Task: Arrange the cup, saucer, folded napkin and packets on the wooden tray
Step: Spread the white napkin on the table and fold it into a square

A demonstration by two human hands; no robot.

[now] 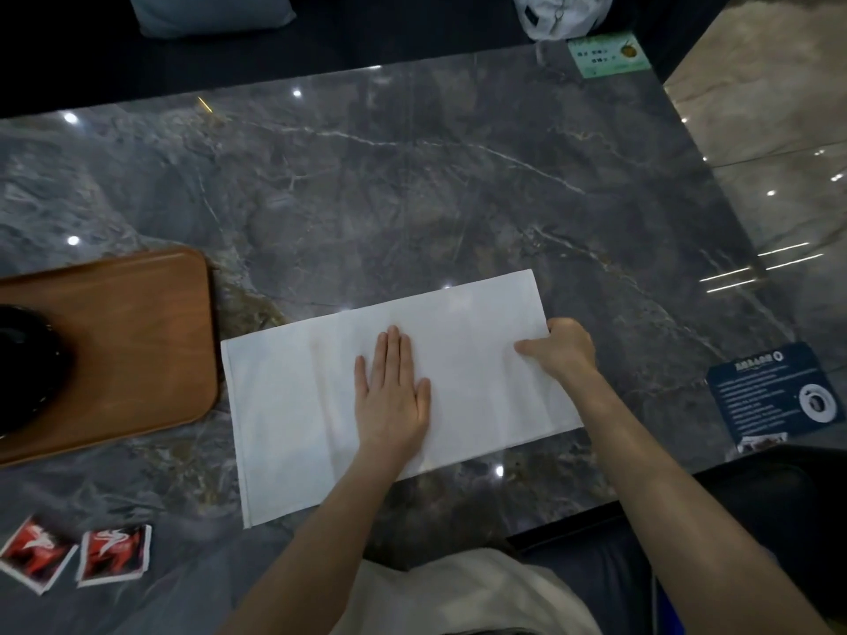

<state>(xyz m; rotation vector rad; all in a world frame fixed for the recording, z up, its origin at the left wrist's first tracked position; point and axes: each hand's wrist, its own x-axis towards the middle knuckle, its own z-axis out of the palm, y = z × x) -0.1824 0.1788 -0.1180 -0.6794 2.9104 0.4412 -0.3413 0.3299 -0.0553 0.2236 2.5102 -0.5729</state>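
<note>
A white napkin [293, 405] lies on the grey marble table, folded into a long rectangle. My left hand [392, 391] presses flat on its middle with straight fingers. My right hand [561, 348] pinches the napkin's right edge, thumb on top. The wooden tray [137, 341] sits at the left, and a black cup and saucer [23, 368] stand on its left part, cut off by the frame. Two red packets [36, 559] [114, 554] lie on the table near the front left corner.
A dark blue printed card [774, 396] lies at the table's right edge. A green card [607, 55] and a white plastic bag [557, 11] are at the far edge. Glossy floor shows to the right.
</note>
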